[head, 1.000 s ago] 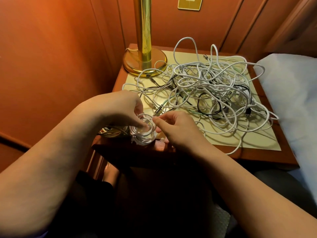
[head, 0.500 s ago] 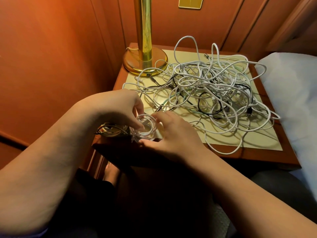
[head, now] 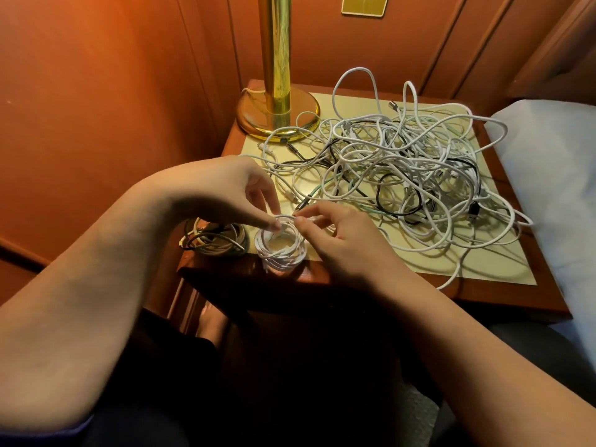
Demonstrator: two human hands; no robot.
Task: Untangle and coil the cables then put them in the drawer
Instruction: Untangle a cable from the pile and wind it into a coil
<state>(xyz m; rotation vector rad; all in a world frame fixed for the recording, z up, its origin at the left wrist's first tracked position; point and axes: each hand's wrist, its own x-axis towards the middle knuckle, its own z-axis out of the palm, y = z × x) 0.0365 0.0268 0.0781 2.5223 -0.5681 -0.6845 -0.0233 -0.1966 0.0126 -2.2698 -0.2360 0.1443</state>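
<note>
Both hands' fingers [head: 274, 225] seemingly pinching.

A cable tangle [head: 409, 175] is covering most of the table [head: 483, 295]; the lamp [head: 277, 101] is blocking the back-left corner, leaving only the front edge open.

Wooden nightstand [head: 325, 279] carries a brass lamp [head: 278, 119], tangled cables [head: 403, 175], and two coils [head: 280, 250]
</note>
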